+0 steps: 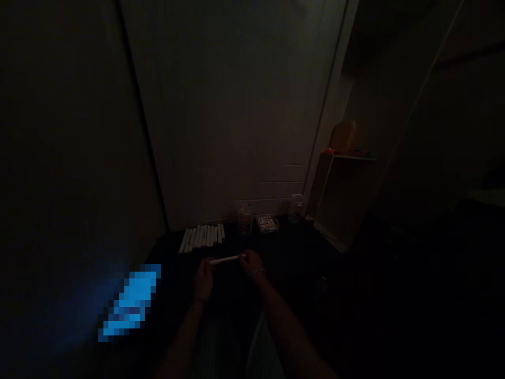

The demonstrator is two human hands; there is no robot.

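Observation:
A slim white marker is held level between my two hands above the dark table. My left hand is closed on its left end. Around the right end, the fingers of my right hand are closed. A row of white markers lies side by side on the table, just beyond my left hand. Past my right hand stands a clear plastic box with a label. Beside it is a tray full of small pieces with white and reddish tops. The room is very dark, so fine detail is lost.
Another clear box stands at the table's back right, against the pale wall. A brown cabinet with an orange object on top is farther right. A pixelated bright blue screen glows at left. The dark table lies ahead.

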